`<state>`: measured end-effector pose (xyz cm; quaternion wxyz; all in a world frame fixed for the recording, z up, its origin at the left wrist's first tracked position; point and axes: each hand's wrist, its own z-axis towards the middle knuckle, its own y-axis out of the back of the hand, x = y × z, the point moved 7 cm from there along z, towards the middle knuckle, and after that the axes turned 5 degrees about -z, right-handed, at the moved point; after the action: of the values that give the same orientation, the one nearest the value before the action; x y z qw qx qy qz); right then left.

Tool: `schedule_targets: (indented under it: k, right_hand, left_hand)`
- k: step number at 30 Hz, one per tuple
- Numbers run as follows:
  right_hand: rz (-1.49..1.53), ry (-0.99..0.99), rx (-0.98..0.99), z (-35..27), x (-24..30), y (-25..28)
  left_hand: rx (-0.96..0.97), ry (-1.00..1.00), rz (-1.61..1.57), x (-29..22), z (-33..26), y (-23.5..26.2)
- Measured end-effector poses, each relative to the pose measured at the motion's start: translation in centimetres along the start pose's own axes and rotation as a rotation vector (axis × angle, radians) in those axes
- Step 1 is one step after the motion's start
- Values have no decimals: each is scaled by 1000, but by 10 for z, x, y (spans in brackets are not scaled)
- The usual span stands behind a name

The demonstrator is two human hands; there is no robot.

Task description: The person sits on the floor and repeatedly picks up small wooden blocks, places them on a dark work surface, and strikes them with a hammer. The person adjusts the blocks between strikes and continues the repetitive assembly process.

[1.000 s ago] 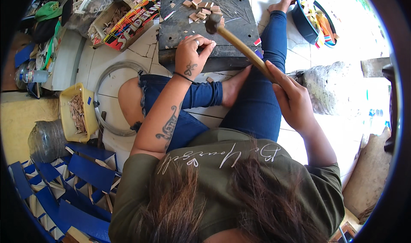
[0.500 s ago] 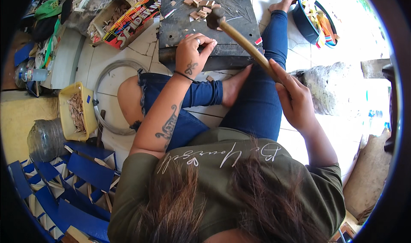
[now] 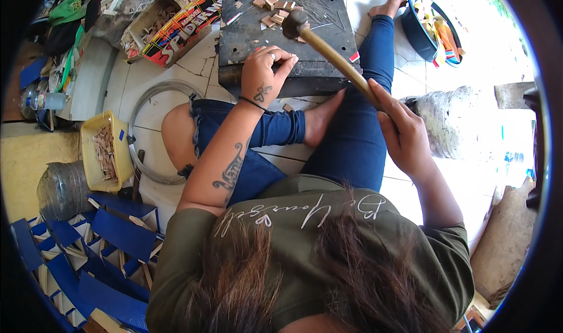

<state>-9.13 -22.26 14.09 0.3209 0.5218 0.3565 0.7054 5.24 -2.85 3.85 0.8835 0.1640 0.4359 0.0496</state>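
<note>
Hammer [image 3: 337, 61] Slanting Over the Black Block [image 3: 319, 84]

Nearest you, blue-covered frames [image 3: 123, 233] are lying piled well to the near left of the block, likely to be out of your arms' way. Farther up on that side, a yellow tub [image 3: 125, 157] is holding wood bits, its open top seemingly serving your left arm.

On the block's near right, your right hand [image 3: 404, 136] is clamping around the hammer's handle, well back from the head, probably to give the swing some length. The head is appearing to hang above the block's top rather than rest on it.

Left of the block, a wire coil [image 3: 136, 107] is lying flat on the tiles. At the block's near edge, your left hand [image 3: 264, 72] is bringing thumb and forefinger together; I cannot tell whether anything small is sitting between them. The edge is perhaps steadying that hand.

Small wooden pieces [image 3: 271, 3] are lying loose on the block's far half, presumably within reach yet away from your fingers. Thin dark slivers [image 3: 319, 7], perhaps nails, are spreading over the block's far right.

Off the block's far left, a colourful carton [image 3: 176, 34] is storing more wood; off its far right, a dark blue bucket [image 3: 410, 31] is gathering coloured strips.
</note>
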Motion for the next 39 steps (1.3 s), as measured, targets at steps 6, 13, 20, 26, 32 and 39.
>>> schedule_targets:
  k: [6, 13, 20, 26, 32, 39]
  right_hand:
    - [224, -194, 75, 5, -40, -12]
    - [-251, -266, -190, 91, -115, -32]
    - [-412, -255, -200, 148, -141, -70]
    - [-405, -52, -271, 169, -122, -71]
    - [-523, -54, -43, 209, -105, -88]
    - [-593, -213, 92, 235, -116, -101]
  left_hand:
    - [5, 17, -7, 0, -1, -1]
    - [-46, 127, -94, 3, 2, 25]
    - [-422, 308, 297, 90, -65, 239]
    - [-570, 853, 629, 158, -185, 490]
    - [-400, 1307, 1235, 160, -212, 558]
    - [-184, 198, 1046, 133, -42, 357]
